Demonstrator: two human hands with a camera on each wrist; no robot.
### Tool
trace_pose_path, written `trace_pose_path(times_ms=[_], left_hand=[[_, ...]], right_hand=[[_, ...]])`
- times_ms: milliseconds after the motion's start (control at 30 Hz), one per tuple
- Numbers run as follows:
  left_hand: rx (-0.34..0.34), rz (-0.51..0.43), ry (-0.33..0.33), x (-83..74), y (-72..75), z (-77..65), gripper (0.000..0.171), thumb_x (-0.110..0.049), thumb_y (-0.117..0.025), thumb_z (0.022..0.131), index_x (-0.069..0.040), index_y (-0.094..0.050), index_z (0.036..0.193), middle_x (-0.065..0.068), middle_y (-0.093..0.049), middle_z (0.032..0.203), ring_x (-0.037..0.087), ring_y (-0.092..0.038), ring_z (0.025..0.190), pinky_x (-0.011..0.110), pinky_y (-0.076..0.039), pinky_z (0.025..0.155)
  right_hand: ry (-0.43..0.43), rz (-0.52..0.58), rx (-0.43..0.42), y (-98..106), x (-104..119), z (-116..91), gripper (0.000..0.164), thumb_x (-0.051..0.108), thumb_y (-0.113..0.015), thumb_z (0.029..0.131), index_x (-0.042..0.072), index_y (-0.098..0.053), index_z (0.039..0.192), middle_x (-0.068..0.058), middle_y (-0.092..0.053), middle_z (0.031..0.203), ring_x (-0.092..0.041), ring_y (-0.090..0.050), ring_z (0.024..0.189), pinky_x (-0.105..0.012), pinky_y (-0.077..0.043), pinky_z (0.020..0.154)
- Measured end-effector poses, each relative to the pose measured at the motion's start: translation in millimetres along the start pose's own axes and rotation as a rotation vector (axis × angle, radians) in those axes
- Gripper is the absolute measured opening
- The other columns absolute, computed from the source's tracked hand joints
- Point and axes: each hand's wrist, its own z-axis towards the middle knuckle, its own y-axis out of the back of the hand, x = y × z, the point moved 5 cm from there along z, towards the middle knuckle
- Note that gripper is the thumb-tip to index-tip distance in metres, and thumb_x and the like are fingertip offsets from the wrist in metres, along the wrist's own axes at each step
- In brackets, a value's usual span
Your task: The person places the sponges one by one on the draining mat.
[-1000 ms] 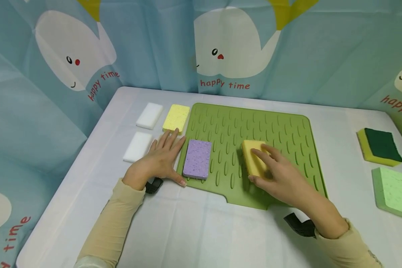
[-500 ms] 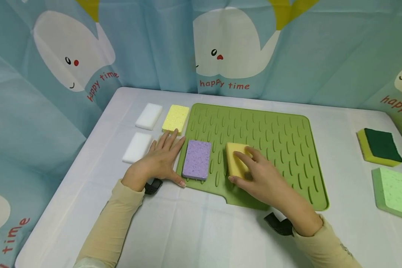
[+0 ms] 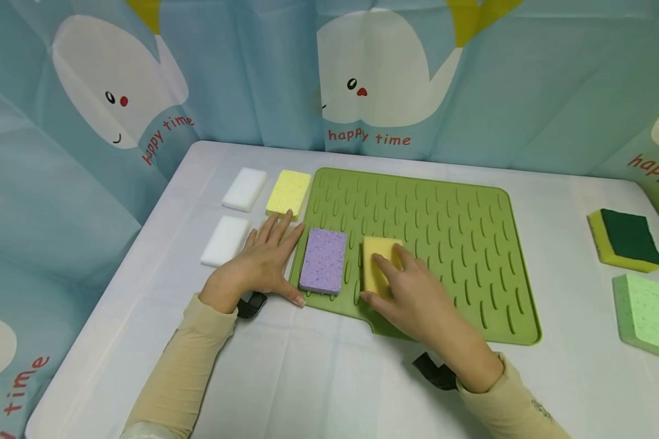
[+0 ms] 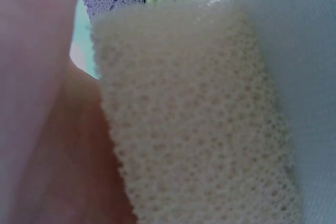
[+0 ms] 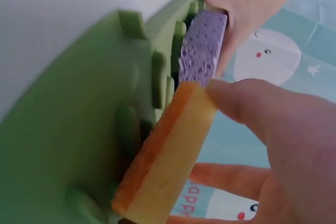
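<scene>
My left hand [image 3: 263, 259] lies flat with fingers spread, at the left edge of a green ribbed drying mat [image 3: 461, 244]. In the left wrist view a pale porous sponge [image 4: 194, 114] fills the foreground beside the palm; in the head view the hand hides it. A purple sponge [image 3: 324, 262] lies flat on the mat, just right of that hand. My right hand [image 3: 417, 299] pinches a yellow sponge [image 3: 371, 268] between thumb and fingers, slightly right of the purple one. From the right wrist, the yellow sponge [image 5: 176, 156] shows an orange layer facing the mat.
Left of the mat lie two white sponges [image 3: 244, 189] and a pale yellow sponge [image 3: 288, 192]. Near the table's right edge are a yellow sponge with a dark green scouring side [image 3: 628, 238] and a light green sponge [image 3: 648, 317]. A blue curtain [image 3: 280, 79] hangs behind the table.
My right hand has moved left across the mat with the yellow sponge, up close to the purple one. The left hand has stayed in place.
</scene>
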Motion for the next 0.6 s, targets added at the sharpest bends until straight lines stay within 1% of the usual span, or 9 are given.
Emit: trace_pose_path(times_ms=[100,167,333,433,500,600], left_hand=[[-0.002,0.0,-0.002,0.1,0.6,-0.2,0.147,-0.068,-0.086,0.053,-0.017,-0.001,0.161,0.009,0.019,0.166,0.035,0.018,0.153,0.068,-0.004,0.119],[-0.003,0.003,-0.002,-0.1,1.0,-0.2,0.146,-0.068,-0.086,0.053,-0.017,-0.001,0.161,0.009,0.019,0.166,0.035,0.017,0.153,0.068,-0.004,0.119],[-0.001,0.011,-0.001,-0.3,1.1,-0.4,0.147,-0.069,-0.085,0.053,-0.017,-0.001,0.161,0.01,0.018,0.166,0.035,0.017,0.153,0.068,-0.004,0.119],[-0.003,0.015,0.002,0.1,0.8,-0.4,0.147,-0.07,-0.085,0.053,-0.018,-0.001,0.161,0.009,0.019,0.166,0.035,0.017,0.153,0.068,-0.005,0.119],[-0.003,0.017,0.003,0.2,0.4,-0.1,0.147,-0.07,-0.085,0.053,-0.018,-0.001,0.161,0.009,0.019,0.166,0.035,0.017,0.153,0.068,-0.005,0.119],[-0.003,0.018,0.002,0.2,0.0,0.4,0.147,-0.071,-0.085,0.053,-0.018,-0.001,0.161,0.009,0.019,0.166,0.035,0.017,0.153,0.068,-0.005,0.119]], right_hand=[[-0.007,-0.02,-0.004,-3.4,3.4,-1.0,0.067,0.044,-0.071,0.089,0.006,-0.053,0.141,-0.035,-0.038,0.148,-0.059,-0.052,0.119,-0.063,-0.055,0.074],[-0.014,-0.034,-0.002,-4.6,4.9,-1.8,0.068,0.044,-0.072,0.088,0.007,-0.052,0.141,-0.035,-0.037,0.148,-0.057,-0.052,0.119,-0.06,-0.056,0.071],[-0.014,-0.052,0.009,-4.6,6.5,-3.1,0.07,0.043,-0.074,0.086,0.007,-0.052,0.143,-0.035,-0.037,0.148,-0.056,-0.052,0.12,-0.061,-0.055,0.078],[-0.005,-0.054,0.016,-3.8,5.7,-3.1,0.07,0.043,-0.075,0.085,0.008,-0.053,0.142,-0.035,-0.038,0.148,-0.056,-0.052,0.12,-0.061,-0.055,0.078],[0.017,-0.073,0.004,-2.8,4.6,-2.6,0.07,0.045,-0.075,0.084,0.009,-0.055,0.141,-0.033,-0.041,0.146,-0.055,-0.053,0.12,-0.061,-0.055,0.079],[0.054,-0.102,-0.037,-1.0,1.6,-1.7,0.069,0.048,-0.077,0.082,0.01,-0.058,0.137,-0.03,-0.045,0.143,-0.052,-0.051,0.124,-0.062,-0.052,0.087]])
